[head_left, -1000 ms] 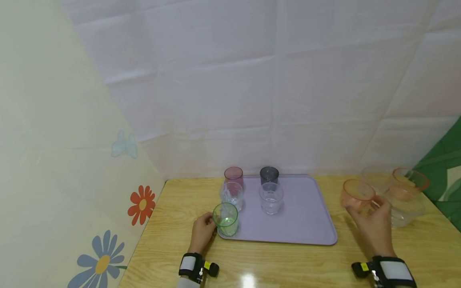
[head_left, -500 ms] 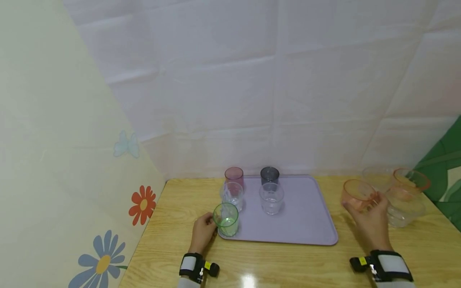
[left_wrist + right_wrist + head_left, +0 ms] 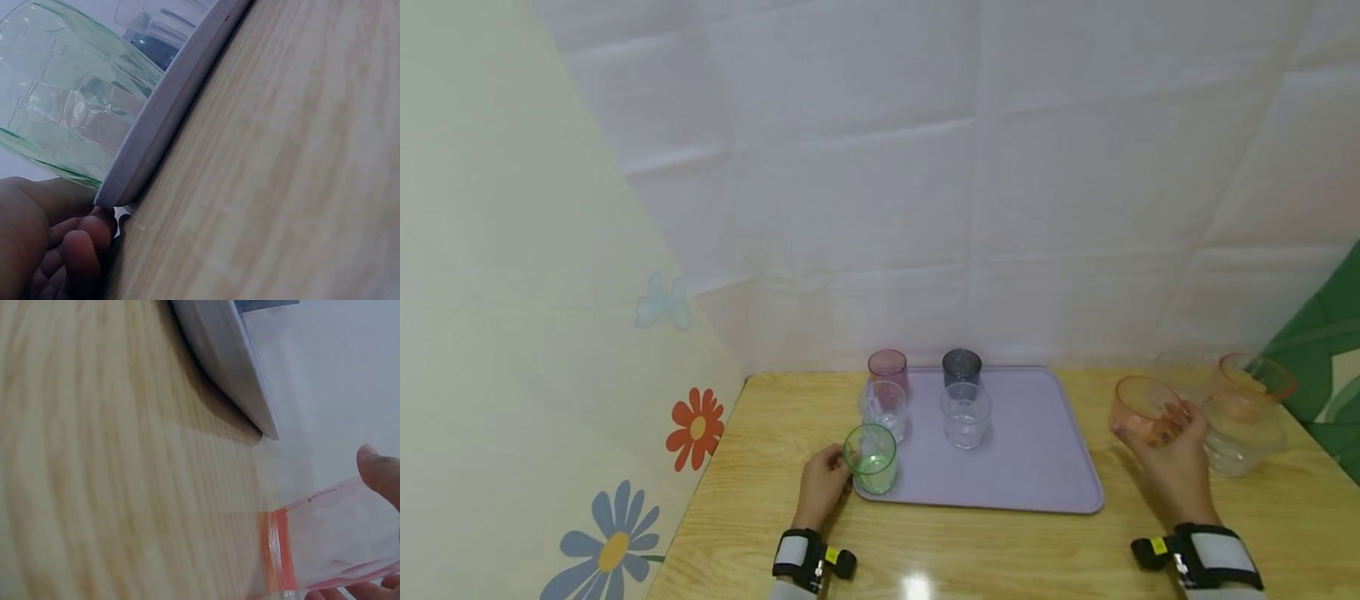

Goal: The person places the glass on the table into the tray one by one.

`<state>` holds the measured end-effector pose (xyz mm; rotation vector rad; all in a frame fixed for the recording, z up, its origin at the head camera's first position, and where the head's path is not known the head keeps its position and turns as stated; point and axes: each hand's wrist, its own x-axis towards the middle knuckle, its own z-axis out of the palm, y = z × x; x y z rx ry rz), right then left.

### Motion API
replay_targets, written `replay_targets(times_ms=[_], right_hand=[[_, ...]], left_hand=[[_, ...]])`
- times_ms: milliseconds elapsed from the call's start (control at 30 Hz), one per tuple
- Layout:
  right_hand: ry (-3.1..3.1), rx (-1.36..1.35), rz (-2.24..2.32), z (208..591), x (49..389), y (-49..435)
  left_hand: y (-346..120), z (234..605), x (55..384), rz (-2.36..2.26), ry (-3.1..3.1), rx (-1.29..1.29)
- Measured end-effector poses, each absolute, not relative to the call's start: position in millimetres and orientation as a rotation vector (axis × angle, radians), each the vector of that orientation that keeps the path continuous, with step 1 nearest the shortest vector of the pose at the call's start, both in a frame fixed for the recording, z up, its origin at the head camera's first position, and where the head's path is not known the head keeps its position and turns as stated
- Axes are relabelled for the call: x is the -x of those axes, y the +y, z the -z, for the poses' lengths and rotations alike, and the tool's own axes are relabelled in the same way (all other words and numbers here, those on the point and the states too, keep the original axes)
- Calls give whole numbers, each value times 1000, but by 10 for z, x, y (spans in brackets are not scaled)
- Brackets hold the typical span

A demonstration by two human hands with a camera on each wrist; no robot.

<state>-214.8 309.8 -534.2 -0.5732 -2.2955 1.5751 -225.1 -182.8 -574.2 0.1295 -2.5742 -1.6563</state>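
Note:
My left hand grips the left front corner of a lilac tray; in the left wrist view, the thumb lies at the rim and curled fingers reach under it. Right above that corner a green tumbler stands upright on the tray. Off to the right, my right hand holds an orange see-through cup between thumb and fingers. Its base is close to the wooden table in the right wrist view.
Two clear cups, a pink cup and a dark grey cup stand on the tray. Another orange cup and clear cups are grouped right of my right hand. White cloth hangs behind the table.
My right hand has shifted slightly left around the orange cup, its fingers moving over the cup's side. The left hand, tray and other cups have stayed in place.

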Motion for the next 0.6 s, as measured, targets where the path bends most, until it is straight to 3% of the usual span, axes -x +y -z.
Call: replay_targets(times_ms=[600], right_hand=[[-2172, 582, -1568, 5379, 2372, 3082]], left_hand=[[-1818, 5732, 2243, 1658, -2568, -135]])
